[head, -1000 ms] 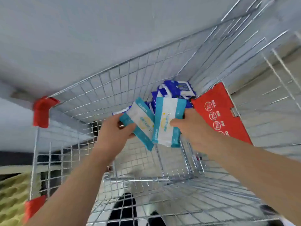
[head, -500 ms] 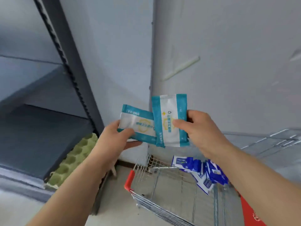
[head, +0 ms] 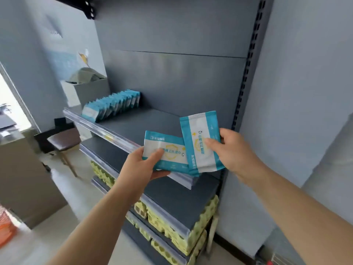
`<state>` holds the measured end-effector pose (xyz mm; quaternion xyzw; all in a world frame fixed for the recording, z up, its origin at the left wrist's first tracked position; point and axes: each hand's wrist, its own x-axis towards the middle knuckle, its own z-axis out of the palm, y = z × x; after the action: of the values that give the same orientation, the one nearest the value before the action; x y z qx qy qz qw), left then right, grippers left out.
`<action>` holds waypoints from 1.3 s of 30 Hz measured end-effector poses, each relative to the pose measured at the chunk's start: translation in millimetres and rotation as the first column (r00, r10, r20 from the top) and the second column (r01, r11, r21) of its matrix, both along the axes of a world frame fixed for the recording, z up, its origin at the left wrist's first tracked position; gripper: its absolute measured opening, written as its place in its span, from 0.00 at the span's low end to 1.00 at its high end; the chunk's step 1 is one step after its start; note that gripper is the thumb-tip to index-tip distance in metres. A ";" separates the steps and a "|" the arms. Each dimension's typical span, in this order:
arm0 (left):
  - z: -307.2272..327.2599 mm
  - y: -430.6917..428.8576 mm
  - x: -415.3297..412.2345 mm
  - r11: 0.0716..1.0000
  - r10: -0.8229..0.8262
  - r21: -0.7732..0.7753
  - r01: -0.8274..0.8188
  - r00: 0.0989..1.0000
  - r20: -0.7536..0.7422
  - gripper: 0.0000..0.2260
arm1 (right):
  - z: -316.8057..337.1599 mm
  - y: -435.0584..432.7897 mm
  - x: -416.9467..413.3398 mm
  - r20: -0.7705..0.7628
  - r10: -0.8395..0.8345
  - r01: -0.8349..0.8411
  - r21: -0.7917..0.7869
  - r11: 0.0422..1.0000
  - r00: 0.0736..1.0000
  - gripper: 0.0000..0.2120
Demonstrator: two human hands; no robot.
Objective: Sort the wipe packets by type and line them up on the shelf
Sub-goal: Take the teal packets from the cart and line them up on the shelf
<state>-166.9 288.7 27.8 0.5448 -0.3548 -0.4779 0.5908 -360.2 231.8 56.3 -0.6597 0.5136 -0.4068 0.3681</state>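
Teal and white all round: our left hand pinches the sideways packet, our right hand grips the upright packet, the two overlapping over the front edge of the grey shelf. A row of matching packets stands at its far left end

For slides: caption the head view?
Left hand holds one teal wipe packet, right hand another, before the shelf's packet row.

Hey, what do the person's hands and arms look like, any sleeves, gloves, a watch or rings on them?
The left hand and the right hand are bare: no gloves, and no rings show. The left forearm and the right forearm are uncovered to the frame edge, with no sleeve, watch or bracelet in view.
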 end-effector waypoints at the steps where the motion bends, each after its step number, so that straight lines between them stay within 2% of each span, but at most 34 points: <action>1: 5.0 1.7 25.7 1.000 0.022 -0.009 -0.022 1.000 0.017 0.07 | 3.6 -2.9 26.7 0.013 0.012 -0.012 0.003 1.000 1.000 0.04; 6: 18.5 -4.9 135.1 0.992 0.123 -0.028 -0.122 0.991 0.046 0.05 | 15.6 -21.6 142.2 0.255 0.095 -0.149 0.200 0.968 0.962 0.08; 10: 16.6 -27.5 200.7 0.985 0.174 0.000 -0.174 0.985 -0.001 0.03 | 15.3 -49.1 212.4 0.293 0.177 -0.263 0.289 0.920 0.940 0.05; 12: 13.9 -44.9 230.3 0.984 0.178 0.010 -0.177 0.984 -0.018 0.03 | 12.1 -68.7 243.5 0.304 0.210 -0.307 0.320 0.896 0.929 0.09; 16: 6.2 -90.5 290.7 0.985 0.172 0.024 -0.173 0.985 0.016 0.06 | 5.2 -116.5 301.8 0.299 0.250 -0.347 0.338 0.875 0.921 0.16; 26: -8.9 -215.5 426.8 0.986 0.092 0.138 -0.098 0.995 0.047 0.08 | -8.4 -232.9 421.1 0.162 0.292 -0.326 0.246 0.913 0.942 0.15; 32: -17.1 -280.5 488.6 0.981 -0.099 0.175 0.078 0.989 0.115 0.06 | -27.3 -270.5 473.8 0.091 0.232 -0.246 0.197 0.949 0.968 0.17; 35: -23.6 -308.2 519.4 0.957 -0.269 0.180 0.229 0.931 0.247 0.07 | -36.3 -279.8 496.9 0.028 0.169 -0.172 0.170 0.970 0.985 0.18; 36: -27.6 -317.4 529.9 0.947 -0.314 0.181 0.265 0.884 0.347 0.07 | -39.4 -281.8 503.9 -0.010 0.145 -0.142 0.158 0.977 0.989 0.17; 38: -34.5 -335.3 547.8 0.931 -0.363 0.184 0.316 0.733 0.576 0.05 | -44.4 -283.9 516.9 -0.089 0.085 -0.073 0.132 0.989 0.992 0.16; 39: -37.5 -343.1 553.9 0.925 -0.369 0.182 0.335 0.670 0.644 0.03 | -46.2 -283.7 522.3 -0.126 0.052 -0.037 0.121 0.992 0.991 0.16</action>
<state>387.0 -54.4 -9.6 0.6145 -0.6288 -0.3640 0.3074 162.2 -51.9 10.1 -0.6731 0.5445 -0.3237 0.3817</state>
